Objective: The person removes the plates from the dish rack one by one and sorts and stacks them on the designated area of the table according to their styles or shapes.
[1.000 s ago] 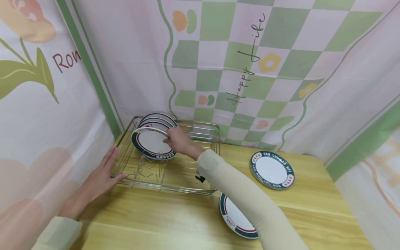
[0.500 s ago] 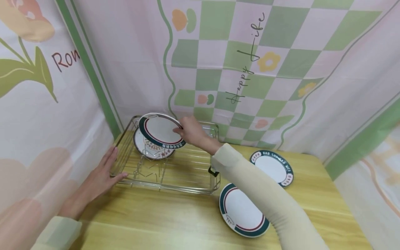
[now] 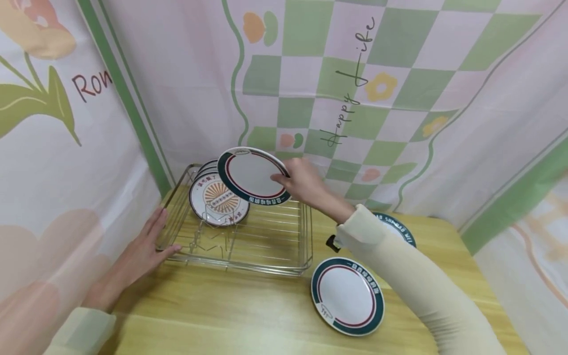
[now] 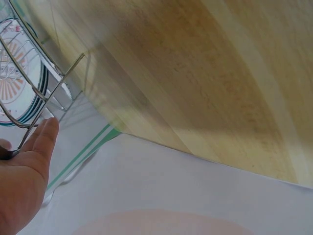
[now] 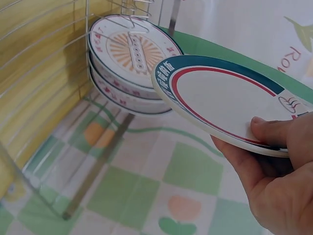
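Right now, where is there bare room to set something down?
Bare: the table in front of the wire rack, left of the nearer loose plate; also the rack's front right. Crowded: its left end, with standing plates, the left hand and, close by, the held plate.

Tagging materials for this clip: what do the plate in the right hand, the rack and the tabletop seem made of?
Plate: probably glazed ceramic, though melamine is possible; smooth white face, printed green-and-red border.
Rack: metal, likely steel, with a shiny finish; thin, silvery, reflective bars.
Tabletop: wood or wood-look laminate; yellowish grain streaks, soft sheen.
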A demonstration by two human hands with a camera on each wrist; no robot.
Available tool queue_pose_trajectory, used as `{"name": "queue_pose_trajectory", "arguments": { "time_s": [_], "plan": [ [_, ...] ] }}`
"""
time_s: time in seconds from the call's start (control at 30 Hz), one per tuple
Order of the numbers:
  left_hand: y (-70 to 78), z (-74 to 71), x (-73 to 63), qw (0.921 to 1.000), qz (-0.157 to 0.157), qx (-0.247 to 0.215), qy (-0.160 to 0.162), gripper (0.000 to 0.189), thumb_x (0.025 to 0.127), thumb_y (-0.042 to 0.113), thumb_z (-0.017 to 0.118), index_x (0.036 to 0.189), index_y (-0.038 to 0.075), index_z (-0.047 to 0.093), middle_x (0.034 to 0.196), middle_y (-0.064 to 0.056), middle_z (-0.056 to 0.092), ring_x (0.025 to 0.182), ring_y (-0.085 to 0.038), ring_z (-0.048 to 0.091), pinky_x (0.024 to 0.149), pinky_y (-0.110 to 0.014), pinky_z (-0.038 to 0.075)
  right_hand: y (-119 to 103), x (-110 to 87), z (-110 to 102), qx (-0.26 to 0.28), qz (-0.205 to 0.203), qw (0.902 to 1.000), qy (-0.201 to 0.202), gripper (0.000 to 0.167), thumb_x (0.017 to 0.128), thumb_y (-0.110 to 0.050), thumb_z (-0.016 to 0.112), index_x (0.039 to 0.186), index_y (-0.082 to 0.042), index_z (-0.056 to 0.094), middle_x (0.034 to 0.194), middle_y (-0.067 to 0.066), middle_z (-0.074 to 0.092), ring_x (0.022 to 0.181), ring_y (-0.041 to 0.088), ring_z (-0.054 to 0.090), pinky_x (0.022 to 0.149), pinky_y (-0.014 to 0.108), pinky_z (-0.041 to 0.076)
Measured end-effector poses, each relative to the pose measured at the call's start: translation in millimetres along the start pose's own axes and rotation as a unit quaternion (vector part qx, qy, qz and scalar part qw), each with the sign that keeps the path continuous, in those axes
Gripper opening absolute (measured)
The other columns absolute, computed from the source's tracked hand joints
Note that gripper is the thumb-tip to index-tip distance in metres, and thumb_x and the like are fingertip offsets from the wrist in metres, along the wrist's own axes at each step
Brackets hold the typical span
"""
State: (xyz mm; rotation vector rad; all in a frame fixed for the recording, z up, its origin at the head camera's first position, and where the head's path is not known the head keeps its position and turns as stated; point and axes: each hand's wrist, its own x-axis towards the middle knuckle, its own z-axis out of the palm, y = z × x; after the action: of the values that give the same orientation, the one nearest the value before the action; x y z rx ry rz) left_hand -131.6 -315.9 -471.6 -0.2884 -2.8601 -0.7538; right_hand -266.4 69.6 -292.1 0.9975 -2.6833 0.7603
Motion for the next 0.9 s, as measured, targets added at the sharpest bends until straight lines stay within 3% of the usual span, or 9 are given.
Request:
{"name": "queue_pose_trajectory", "arguments": {
  "time_s": [0.13, 0.3, 0.37, 0.5, 0.6, 0.9],
  "plan": [
    [1.1, -0.4, -0.7, 1.0, -0.001, 0.001, 0.0, 0.103, 0.102, 0.046, 0.069, 0.17, 0.004, 0.003, 0.177, -0.018, -0.006, 0.144, -0.066, 0.031, 0.106, -0.082, 0.037, 6, -14.3, -19, -0.002, -0.003, 0.9997, 0.023, 0.016, 0.098, -0.011, 0.077, 0.09, 0.003, 0.077, 0.062, 0.008, 0.064, 0.05, 0.016, 0.049, 0.047, 0.027, 0.038],
    [1.9, -0.1, -0.2, 1.0, -0.001, 0.003, 0.001, 0.103, 0.102, 0.046, 0.069, 0.17, 0.003, 0.003, 0.177, -0.018, -0.006, 0.146, -0.065, 0.028, 0.106, -0.081, 0.037, 17, -34.9, -40, -0.003, 0.001, 0.999, 0.045, 0.019, 0.097, -0.008, 0.077, 0.109, 0.006, 0.077, 0.09, 0.02, 0.079, 0.066, 0.025, 0.072, 0.055, 0.032, 0.057],
    [2.0, 0.0, 0.0, 1.0, -0.002, 0.003, -0.001, 0.103, 0.102, 0.046, 0.068, 0.17, 0.004, 0.003, 0.177, -0.018, -0.006, 0.146, -0.065, 0.028, 0.106, -0.081, 0.037, 24, -42.9, -48, 0.005, 0.008, 0.9989, 0.046, 0.021, 0.098, -0.006, 0.076, 0.114, 0.007, 0.077, 0.094, 0.023, 0.079, 0.068, 0.027, 0.074, 0.054, 0.03, 0.057],
    [1.1, -0.4, -0.4, 0.9999, -0.007, -0.001, -0.007, 0.103, 0.103, 0.047, 0.068, 0.17, 0.006, 0.002, 0.177, -0.016, -0.007, 0.148, -0.064, 0.026, 0.107, -0.082, 0.035, 35, -61.2, -66, -0.011, 0.038, 0.9975, 0.059, 0.018, 0.099, -0.01, 0.075, 0.1, 0.007, 0.078, 0.077, 0.019, 0.076, 0.051, 0.02, 0.06, 0.042, 0.023, 0.041],
    [1.2, 0.3, -0.1, 0.9999, -0.007, -0.002, -0.007, 0.104, 0.102, 0.047, 0.068, 0.17, 0.006, 0.002, 0.177, -0.017, -0.008, 0.148, -0.064, 0.025, 0.109, -0.082, 0.033, 42, -78.4, -81, -0.034, 0.06, 0.9946, 0.078, 0.02, 0.098, -0.014, 0.077, 0.088, 0.004, 0.076, 0.068, 0.014, 0.071, 0.047, 0.015, 0.047, 0.04, 0.023, 0.033],
    [3.0, -0.8, -0.2, 0.9999, -0.004, -0.006, -0.007, 0.104, 0.102, 0.046, 0.07, 0.171, 0.009, 0.001, 0.177, -0.016, -0.008, 0.148, -0.065, 0.025, 0.11, -0.083, 0.031, 66, -128.9, -105, -0.059, 0.069, 0.9901, 0.107, 0.017, 0.098, -0.01, 0.077, 0.093, 0.006, 0.077, 0.069, 0.013, 0.073, 0.05, 0.013, 0.055, 0.041, 0.021, 0.041]
  ]
}}
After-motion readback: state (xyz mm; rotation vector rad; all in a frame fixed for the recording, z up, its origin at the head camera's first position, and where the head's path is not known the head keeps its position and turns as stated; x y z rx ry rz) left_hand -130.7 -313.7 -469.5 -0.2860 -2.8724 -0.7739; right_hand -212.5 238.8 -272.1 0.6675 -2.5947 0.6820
